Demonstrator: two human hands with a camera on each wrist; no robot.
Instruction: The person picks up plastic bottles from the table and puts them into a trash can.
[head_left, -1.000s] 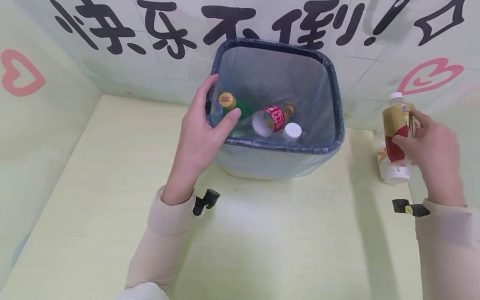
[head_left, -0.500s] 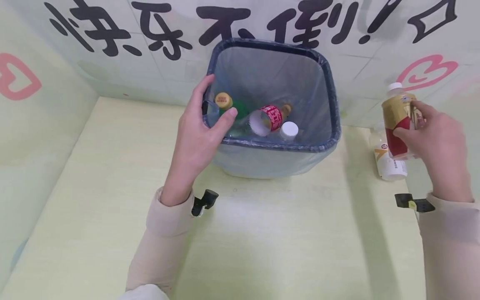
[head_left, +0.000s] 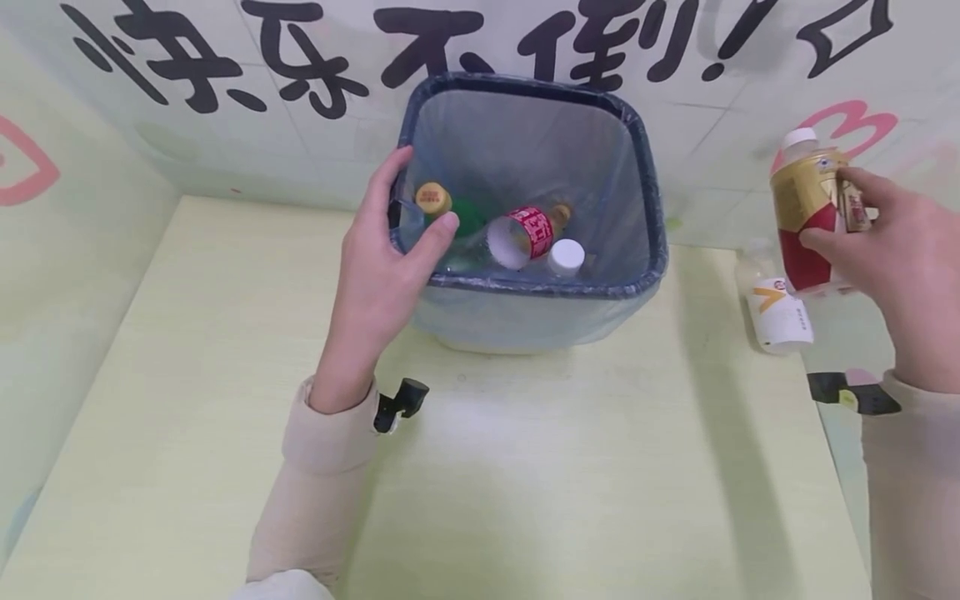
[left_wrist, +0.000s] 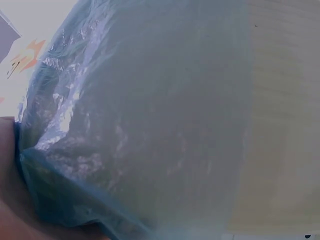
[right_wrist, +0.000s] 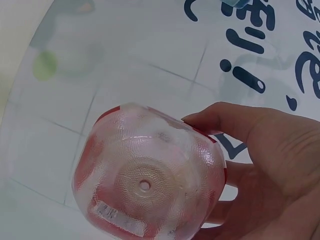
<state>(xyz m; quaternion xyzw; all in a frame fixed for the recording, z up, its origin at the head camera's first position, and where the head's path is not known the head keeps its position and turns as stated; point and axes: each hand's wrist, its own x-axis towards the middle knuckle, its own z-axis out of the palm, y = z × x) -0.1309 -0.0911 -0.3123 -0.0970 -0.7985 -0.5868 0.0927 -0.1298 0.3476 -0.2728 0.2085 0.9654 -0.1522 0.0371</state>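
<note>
At the left rim of a trash can [head_left: 525, 321] lined with a bluish plastic bag, my left hand [head_left: 382, 258] grips the edge, thumb over the inside. The left wrist view is filled mostly by the bag [left_wrist: 165, 100]. My right hand [head_left: 907, 242] holds a clear plastic bottle [head_left: 810, 225] with a gold and red label and white cap, raised at the right. Its round base [right_wrist: 145, 185] faces the right wrist camera. Inside the can lie a green bottle with a yellow cap [head_left: 432, 198], a red-labelled bottle [head_left: 534, 233] and a white cap [head_left: 566, 257].
Another bottle [head_left: 782, 315] with a white and orange label lies at the table's right edge, partly behind the held one. The can stands on a pale table [head_left: 570, 467] against a wall [head_left: 705, 133] with black characters and pink hearts.
My right hand has lifted the gold and red bottle up and to the right, away from the bottle lying on the table. The left hand keeps its place on the can; the view has shifted slightly.
</note>
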